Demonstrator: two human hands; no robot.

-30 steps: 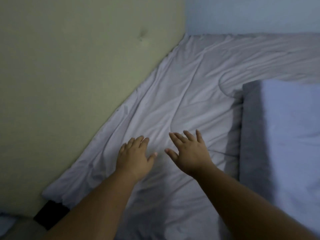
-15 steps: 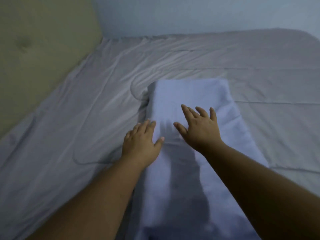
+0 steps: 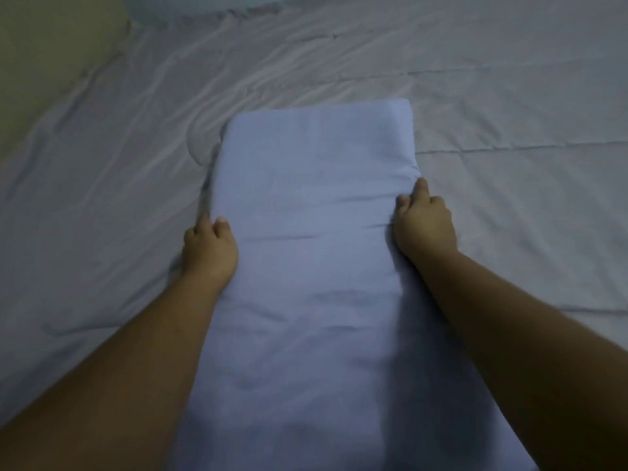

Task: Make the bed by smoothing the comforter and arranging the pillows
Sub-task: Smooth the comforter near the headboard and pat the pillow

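A long pale-blue pillow (image 3: 316,205) lies lengthwise on the grey comforter (image 3: 509,205), running from me toward the middle of the bed. My left hand (image 3: 209,253) grips the pillow's left edge, thumb on top and fingers tucked under the side. My right hand (image 3: 423,222) grips the right edge a little farther up, its fingers curled into the fabric. The comforter is creased to the left of the pillow and smoother to the right.
A padded beige headboard (image 3: 51,52) stands at the upper left, against the comforter's edge. A pale wall (image 3: 204,1) shows along the top. The room is dim.
My view swung right from the headboard corner to the pillow. Both hands went from spread flat over the bedding to gripping the pillow's two long edges.
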